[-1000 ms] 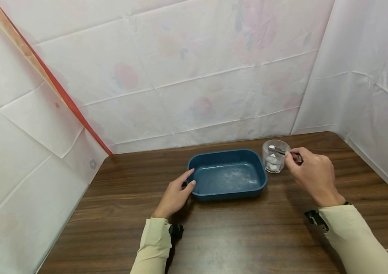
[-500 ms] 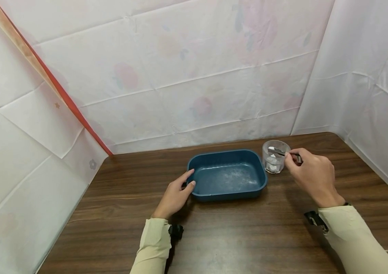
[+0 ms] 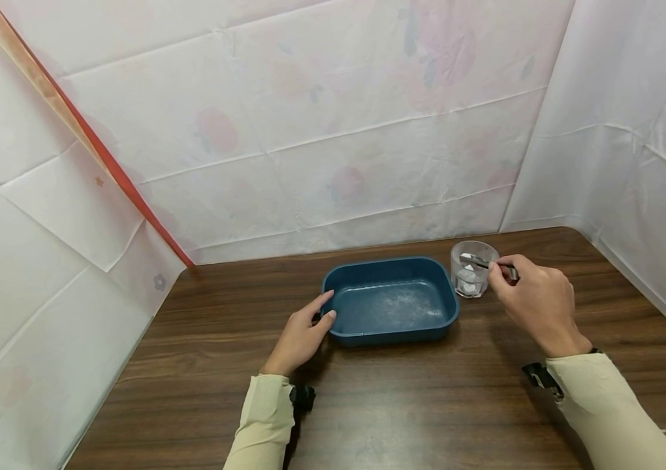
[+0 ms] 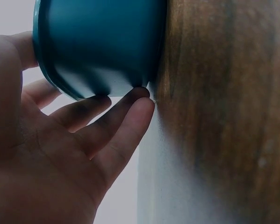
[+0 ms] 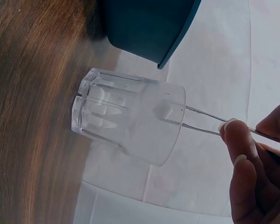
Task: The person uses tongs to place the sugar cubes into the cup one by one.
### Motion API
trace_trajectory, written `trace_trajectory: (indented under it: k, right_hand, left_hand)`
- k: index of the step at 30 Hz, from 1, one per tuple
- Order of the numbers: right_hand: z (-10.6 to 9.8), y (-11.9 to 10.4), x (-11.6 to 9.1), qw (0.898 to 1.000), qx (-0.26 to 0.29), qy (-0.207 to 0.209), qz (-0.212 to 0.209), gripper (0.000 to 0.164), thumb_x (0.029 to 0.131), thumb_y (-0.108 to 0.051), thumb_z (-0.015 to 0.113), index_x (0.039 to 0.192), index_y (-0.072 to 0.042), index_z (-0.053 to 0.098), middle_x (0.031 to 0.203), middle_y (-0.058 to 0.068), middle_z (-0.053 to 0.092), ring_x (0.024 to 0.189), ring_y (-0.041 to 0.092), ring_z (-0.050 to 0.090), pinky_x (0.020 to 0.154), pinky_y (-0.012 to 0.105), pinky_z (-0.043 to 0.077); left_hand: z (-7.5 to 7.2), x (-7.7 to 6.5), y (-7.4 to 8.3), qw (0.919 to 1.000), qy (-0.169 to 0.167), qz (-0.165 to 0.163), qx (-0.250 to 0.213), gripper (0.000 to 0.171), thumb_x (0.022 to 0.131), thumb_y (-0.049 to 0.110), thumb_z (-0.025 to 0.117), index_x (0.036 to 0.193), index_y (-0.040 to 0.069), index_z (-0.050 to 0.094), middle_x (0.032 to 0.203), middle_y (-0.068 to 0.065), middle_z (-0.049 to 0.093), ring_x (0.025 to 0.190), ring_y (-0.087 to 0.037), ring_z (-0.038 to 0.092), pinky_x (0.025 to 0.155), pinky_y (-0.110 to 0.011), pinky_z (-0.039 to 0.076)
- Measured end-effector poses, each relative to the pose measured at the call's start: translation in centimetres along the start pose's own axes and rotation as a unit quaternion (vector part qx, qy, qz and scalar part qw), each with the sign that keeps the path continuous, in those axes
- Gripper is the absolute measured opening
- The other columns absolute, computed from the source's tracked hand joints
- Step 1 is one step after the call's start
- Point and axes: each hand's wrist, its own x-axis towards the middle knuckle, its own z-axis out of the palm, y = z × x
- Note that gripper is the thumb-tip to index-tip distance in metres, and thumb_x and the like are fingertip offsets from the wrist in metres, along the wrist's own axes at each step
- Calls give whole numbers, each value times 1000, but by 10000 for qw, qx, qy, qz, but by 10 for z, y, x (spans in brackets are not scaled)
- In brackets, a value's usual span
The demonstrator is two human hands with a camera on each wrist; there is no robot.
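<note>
My left hand holds the left end of a dark blue rectangular plastic container, thumb and forefinger at its rim. In the left wrist view the other fingers lie against or close by its outer wall. My right hand pinches metal tweezers, whose tips reach inside the mouth of a clear drinking glass. A white piece appears between the tips, blurred by the glass wall. Several more white faceted pieces lie at the glass's bottom.
The glass stands upright just right of the container, near the back edge of the dark wooden table. White patterned sheeting hangs behind and at both sides. A red-edged strip runs down to the table's back left corner.
</note>
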Motion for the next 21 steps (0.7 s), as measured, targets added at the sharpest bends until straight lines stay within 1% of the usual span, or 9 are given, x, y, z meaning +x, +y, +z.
trace_trajectory:
  k: [4, 9, 12, 14, 16, 19, 21]
  right_hand:
    - [0, 0, 0, 10000, 2, -40, 9, 15, 86, -12, 70, 89, 2, 74, 65, 12, 68, 42, 17, 48, 40, 42, 40]
    - [-1, -2, 0, 9998, -9, -153, 92, 16, 87, -13, 70, 91, 2, 74, 66, 12, 69, 43, 18, 50, 42, 44, 41]
    - [-2, -3, -1, 9997, -9, -204, 146, 16, 87, -13, 70, 91, 1, 75, 67, 13, 69, 45, 20, 52, 43, 46, 43]
    - [-2, -3, -1, 9997, -3, -206, 160, 16, 87, -13, 70, 91, 1, 75, 67, 13, 69, 45, 20, 53, 44, 47, 43]
    - [-2, -3, -1, 9997, 10, -196, 162, 15, 87, -13, 70, 91, 1, 75, 67, 12, 69, 45, 21, 53, 44, 47, 44]
    - [-2, -3, -1, 9997, 20, -179, 152, 15, 87, -13, 70, 90, 1, 75, 67, 12, 69, 45, 20, 53, 44, 46, 43]
    - [-2, -3, -1, 9997, 30, -180, 156, 15, 87, -13, 70, 90, 1, 75, 67, 12, 69, 45, 20, 53, 43, 45, 43]
  left_hand:
    - [0, 0, 0, 10000, 18, -6, 21, 48, 105, 34, 55, 152, 25, 48, 150, 0, 48, 133, -25, 50, 105, -52, 43]
    - [-1, -1, 0, 10000, 16, -18, 21, 49, 105, 37, 54, 152, 25, 47, 150, 1, 48, 130, -25, 52, 105, -52, 43]
    - [-1, -2, 0, 10000, 13, -25, 10, 49, 105, 37, 55, 152, 26, 47, 149, 1, 49, 120, -23, 56, 103, -51, 44]
    - [-1, -2, 0, 10000, 15, -30, 26, 49, 104, 37, 55, 152, 27, 47, 149, 1, 50, 113, -21, 56, 102, -50, 45]
    - [-1, -2, 0, 10000, 13, -28, 40, 49, 104, 37, 55, 152, 27, 47, 148, 0, 50, 110, -20, 56, 101, -49, 45]
    - [-1, -1, 1, 10000, 11, -22, 46, 49, 105, 36, 55, 152, 26, 47, 148, 0, 50, 115, -20, 56, 102, -50, 45]
    - [-1, -1, 1, 10000, 10, -15, 39, 49, 105, 36, 55, 152, 26, 47, 149, -1, 50, 120, -22, 56, 102, -51, 45]
